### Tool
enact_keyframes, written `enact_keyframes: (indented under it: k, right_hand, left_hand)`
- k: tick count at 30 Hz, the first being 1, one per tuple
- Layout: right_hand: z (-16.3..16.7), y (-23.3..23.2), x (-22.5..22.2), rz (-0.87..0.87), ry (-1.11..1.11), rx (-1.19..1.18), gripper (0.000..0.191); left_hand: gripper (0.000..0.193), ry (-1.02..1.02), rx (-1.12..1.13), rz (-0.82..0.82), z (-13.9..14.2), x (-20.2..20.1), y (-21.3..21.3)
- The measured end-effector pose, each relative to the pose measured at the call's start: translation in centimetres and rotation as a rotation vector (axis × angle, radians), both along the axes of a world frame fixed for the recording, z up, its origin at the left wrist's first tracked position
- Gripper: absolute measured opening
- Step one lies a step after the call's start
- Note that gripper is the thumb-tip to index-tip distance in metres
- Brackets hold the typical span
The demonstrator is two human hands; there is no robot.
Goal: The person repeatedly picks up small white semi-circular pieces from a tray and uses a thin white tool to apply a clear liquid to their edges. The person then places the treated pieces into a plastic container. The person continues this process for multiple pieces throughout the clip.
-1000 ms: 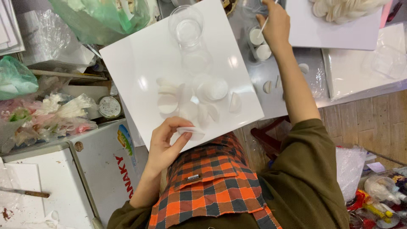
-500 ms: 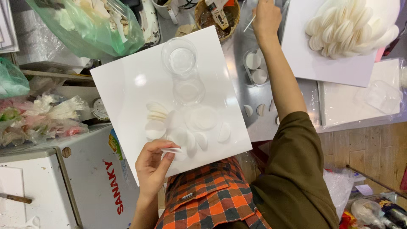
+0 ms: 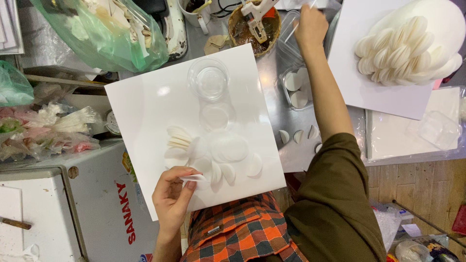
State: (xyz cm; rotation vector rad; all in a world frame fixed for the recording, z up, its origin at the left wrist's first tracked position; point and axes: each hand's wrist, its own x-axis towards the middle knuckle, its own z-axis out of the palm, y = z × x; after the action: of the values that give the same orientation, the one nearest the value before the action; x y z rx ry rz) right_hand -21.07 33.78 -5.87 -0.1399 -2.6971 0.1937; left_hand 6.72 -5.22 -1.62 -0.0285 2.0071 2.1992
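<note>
A white square board point(image 3: 145, 111) rests on my lap with several white paper circles point(image 3: 228, 148) and folded petals point(image 3: 178, 138) on it, plus a clear plastic cup point(image 3: 208, 80) near its far edge. My left hand point(image 3: 172, 199) pinches a folded white paper circle point(image 3: 194, 178) at the board's near edge. My right hand point(image 3: 310, 26) reaches far forward and holds a thin stick point(image 3: 293, 33) beside a brown bowl point(image 3: 242, 29) with a glue gun point(image 3: 256, 10) resting on it.
A clear tray of paper circles point(image 3: 297, 87) lies right of the board. At the right a white board carries a fan of folded petals point(image 3: 403, 51). A green plastic bag point(image 3: 104, 34) sits at upper left, and a white chest point(image 3: 53, 204) at lower left.
The view has shifted, so the board sits lower and further right in frame. My right hand stays stretched forward near the bowl; my left hand keeps the folded circle.
</note>
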Motion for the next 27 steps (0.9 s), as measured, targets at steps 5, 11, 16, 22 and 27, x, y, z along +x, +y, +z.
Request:
enact_keyframes:
  k: [5, 11, 16, 22, 27]
  right_hand:
    - [-1.4, -1.8, 2.8, -0.057, -0.387, 0.160, 0.077]
    - [-3.8, -1.5, 2.4, 0.009, -0.201, 0.261, 0.041]
    - [-3.8, -1.1, 2.0, 0.064, -0.155, 0.246, 0.006]
    - [-3.0, -0.1, 3.2, 0.099, -0.047, 0.280, 0.005]
    - [-2.7, 1.0, 4.2, 0.120, 0.143, 0.270, 0.018]
  left_hand:
    - [0.021, 0.041, 0.045, -0.035, -0.2, -0.5, 0.5]
    - [0.021, 0.059, 0.050, -0.080, -0.3, -0.8, 0.7]
    - [0.021, 0.099, 0.027, -0.075, -0.2, -0.9, 0.6]
    - [0.022, 0.146, 0.010, -0.128, -0.3, -1.7, 0.5]
    - [0.022, 0.170, 0.020, -0.188, -0.4, -2.8, 0.6]
